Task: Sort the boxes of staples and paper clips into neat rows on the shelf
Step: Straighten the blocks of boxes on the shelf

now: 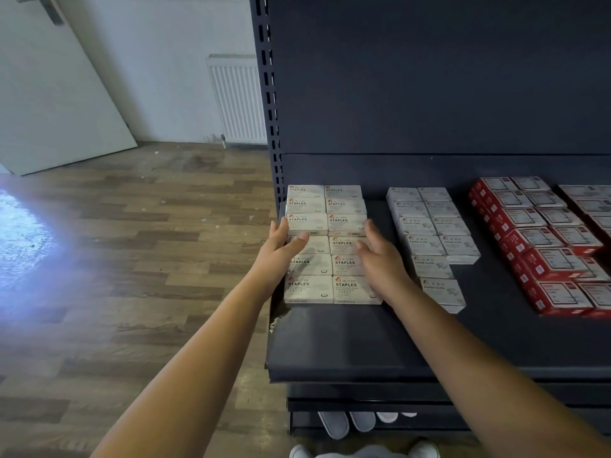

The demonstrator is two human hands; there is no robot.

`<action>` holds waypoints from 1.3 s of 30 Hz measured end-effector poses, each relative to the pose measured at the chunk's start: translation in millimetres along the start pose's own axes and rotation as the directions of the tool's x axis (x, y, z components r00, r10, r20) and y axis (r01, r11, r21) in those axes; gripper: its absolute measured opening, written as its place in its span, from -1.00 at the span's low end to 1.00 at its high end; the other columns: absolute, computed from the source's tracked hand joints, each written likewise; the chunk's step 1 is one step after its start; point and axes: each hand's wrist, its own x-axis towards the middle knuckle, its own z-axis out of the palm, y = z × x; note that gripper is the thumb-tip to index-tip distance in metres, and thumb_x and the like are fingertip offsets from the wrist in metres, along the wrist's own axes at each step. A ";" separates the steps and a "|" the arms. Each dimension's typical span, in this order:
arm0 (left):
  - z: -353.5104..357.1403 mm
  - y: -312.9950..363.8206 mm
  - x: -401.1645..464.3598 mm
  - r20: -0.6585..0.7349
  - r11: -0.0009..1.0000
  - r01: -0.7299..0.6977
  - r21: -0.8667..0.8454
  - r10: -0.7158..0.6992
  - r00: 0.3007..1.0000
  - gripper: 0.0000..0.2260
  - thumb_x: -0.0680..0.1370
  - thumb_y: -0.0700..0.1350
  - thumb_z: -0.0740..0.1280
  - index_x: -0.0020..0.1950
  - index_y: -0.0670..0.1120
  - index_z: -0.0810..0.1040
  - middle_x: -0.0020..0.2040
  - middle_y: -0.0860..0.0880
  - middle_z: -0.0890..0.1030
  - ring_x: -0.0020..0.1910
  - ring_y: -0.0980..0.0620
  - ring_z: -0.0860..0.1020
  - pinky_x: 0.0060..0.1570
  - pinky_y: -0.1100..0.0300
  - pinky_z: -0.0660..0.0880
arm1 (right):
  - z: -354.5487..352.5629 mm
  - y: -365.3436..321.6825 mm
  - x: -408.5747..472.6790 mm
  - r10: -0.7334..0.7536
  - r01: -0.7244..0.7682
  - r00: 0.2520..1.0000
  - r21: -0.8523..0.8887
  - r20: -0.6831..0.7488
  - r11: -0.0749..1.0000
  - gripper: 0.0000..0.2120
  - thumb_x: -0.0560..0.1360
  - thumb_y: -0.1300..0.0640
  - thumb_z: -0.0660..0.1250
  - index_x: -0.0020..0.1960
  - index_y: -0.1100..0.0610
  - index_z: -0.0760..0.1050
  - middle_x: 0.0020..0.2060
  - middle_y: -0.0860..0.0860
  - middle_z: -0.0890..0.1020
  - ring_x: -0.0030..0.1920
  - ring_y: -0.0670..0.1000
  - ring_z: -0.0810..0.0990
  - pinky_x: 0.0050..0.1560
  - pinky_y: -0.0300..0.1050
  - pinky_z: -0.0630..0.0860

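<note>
Head view: we flank the staples boxes (325,246) on the dark shelf (347,338).
Left hand (281,251): fingers straight, pressing their left side.
Right hand (380,256): fingers straight against their right side.
Paper clip boxes (429,233): rows just right of our right fingers.
Red boxes (542,246): farther right.

White staples boxes (325,246) lie flat in two rows on the shelf (347,342).

We see a brown wood-plank floor (139,226) with a bright bluish-white patch of light (20,233) at its left edge. A white ribbed radiator (236,100) hangs on the pale plaster wall (158,61), and a white flat panel (49,94) leans beside it.
</note>
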 end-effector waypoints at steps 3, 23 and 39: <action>-2.2 -2.9 4.0 0.009 0.999 0.010 0.030 -0.010 1.000 -0.52 0.58 0.02 0.22 0.49 0.10 0.19 0.52 0.10 0.08 0.47 0.20 -0.21 0.41 0.07 -0.12 | 4.1 0.8 2.9 0.012 -0.012 1.000 -0.025 -0.019 1.000 -0.50 0.62 0.12 0.09 0.51 -0.04 0.03 0.35 -0.11 0.32 0.05 -0.14 0.48 -0.40 -0.55 0.35; -12.9 -12.3 38.9 -0.074 0.958 0.094 -0.271 -0.118 0.990 -0.55 0.54 -0.03 0.30 0.43 0.01 0.33 0.46 -0.03 0.27 0.45 -0.05 0.24 0.42 -0.02 0.15 | -6.9 -21.0 27.0 0.132 -0.132 0.991 0.060 0.009 0.989 -0.26 0.36 0.41 0.17 0.48 -0.03 0.17 -0.10 -0.09 0.57 -0.05 0.05 0.59 -0.16 -0.15 0.49; -11.3 -2.6 66.1 -0.145 0.989 0.119 -0.089 -0.132 0.981 -0.36 0.43 0.35 0.20 0.40 0.02 0.39 0.44 -0.01 0.34 0.42 -0.01 0.28 0.39 -0.12 0.22 | -10.2 -41.2 65.3 0.190 -0.190 0.982 0.092 0.012 0.977 -0.23 0.23 0.47 0.08 0.38 0.01 0.37 0.15 -0.01 0.53 -0.06 -0.03 0.51 -0.36 -0.27 0.38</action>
